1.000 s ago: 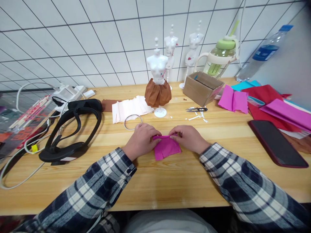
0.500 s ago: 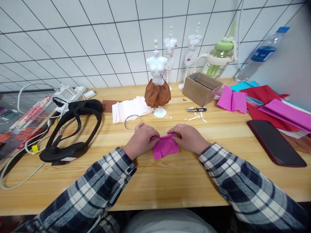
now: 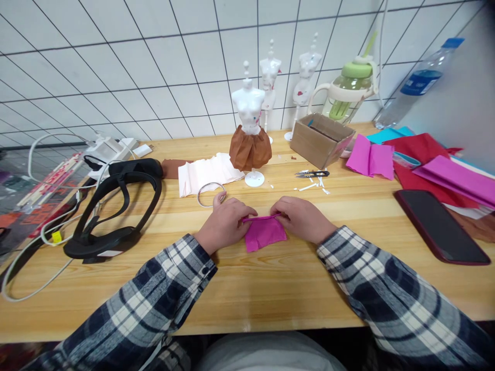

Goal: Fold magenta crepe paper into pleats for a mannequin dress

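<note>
While my left hand (image 3: 223, 224) pinches one upper corner of the magenta piece (image 3: 265, 233) and my right hand (image 3: 303, 219) pinches the other, it lies low over the desk (image 3: 232, 304) between them. Beyond my left hand is a metal ring (image 3: 201, 191); farther back stands a white mannequin (image 3: 248, 105) in a brown skirt (image 3: 250, 148).

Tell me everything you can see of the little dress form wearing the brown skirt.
The dress form is a glossy white, armless torso with a knobbed stem for a neck and small coloured specks on one side. It stands upright on a round white base on the wooden table. A gathered brown skirt, seemingly paper or thin fabric, puffs around its lower part. Pale crinkled material lies right beside it, and neither hand touches it.
</note>
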The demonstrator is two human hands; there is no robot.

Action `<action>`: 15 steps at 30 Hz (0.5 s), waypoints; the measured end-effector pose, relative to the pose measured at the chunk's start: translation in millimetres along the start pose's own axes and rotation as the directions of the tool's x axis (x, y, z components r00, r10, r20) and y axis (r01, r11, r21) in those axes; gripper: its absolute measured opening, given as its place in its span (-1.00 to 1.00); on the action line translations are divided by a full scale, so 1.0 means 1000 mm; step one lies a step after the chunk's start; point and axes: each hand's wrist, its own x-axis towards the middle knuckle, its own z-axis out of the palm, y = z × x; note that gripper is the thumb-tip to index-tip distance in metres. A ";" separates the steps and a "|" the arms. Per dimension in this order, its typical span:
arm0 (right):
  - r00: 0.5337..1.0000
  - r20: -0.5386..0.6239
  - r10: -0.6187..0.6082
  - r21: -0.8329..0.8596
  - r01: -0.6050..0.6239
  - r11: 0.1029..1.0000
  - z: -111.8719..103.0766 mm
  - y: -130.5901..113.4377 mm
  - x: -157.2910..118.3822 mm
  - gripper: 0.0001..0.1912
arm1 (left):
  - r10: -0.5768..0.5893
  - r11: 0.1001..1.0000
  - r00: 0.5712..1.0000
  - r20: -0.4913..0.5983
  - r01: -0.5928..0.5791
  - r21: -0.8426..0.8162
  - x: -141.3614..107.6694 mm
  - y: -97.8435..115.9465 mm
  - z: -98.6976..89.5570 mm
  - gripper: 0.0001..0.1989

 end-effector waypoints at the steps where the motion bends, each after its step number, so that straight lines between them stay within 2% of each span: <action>1: 1.000 0.006 -0.013 -0.003 0.013 1.000 -0.001 0.000 0.000 -0.88 | 0.003 1.000 1.000 -0.005 -0.003 0.009 0.000 0.000 0.000 -0.81; 10: 0.992 0.093 -0.088 -0.068 0.094 0.993 -0.007 -0.004 -0.001 -0.78 | 0.164 0.977 0.986 0.009 -0.164 0.134 -0.003 0.001 -0.002 -0.77; 15: 0.988 0.144 -0.052 -0.124 0.071 0.990 -0.017 -0.008 -0.009 -0.71 | 0.205 0.959 0.976 0.071 -0.215 0.185 -0.006 0.002 -0.009 -0.76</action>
